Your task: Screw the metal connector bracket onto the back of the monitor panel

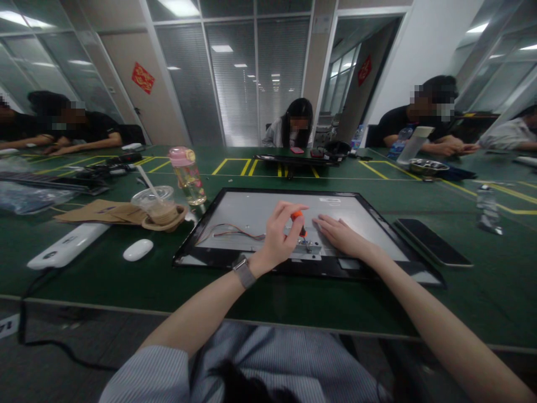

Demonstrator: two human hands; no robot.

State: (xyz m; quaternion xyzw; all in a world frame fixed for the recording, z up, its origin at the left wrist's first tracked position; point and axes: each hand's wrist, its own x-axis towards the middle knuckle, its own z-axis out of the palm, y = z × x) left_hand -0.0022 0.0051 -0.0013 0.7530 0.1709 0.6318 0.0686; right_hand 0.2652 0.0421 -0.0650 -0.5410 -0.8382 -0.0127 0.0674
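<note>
A flat display panel (268, 210) with a grey back and black frame lies on the green table in front of me. My left hand (280, 235), with a watch on the wrist, is closed round a short orange and black screwdriver (297, 216). The screwdriver points down at a small metal bracket (309, 248) near the panel's front edge; I cannot tell whether its tip sits in a screw. Fingers stretched out, my right hand (342, 234) rests flat on the grey back, right of the bracket. Thin wires (235, 229) run across the panel to the left.
Left of the panel are an iced drink cup (157, 204), a pink-lidded bottle (188, 176), a white mouse (138, 249) and a white power strip (67, 246). A black phone (433, 242) lies to the right. Several people sit across the table (235, 305).
</note>
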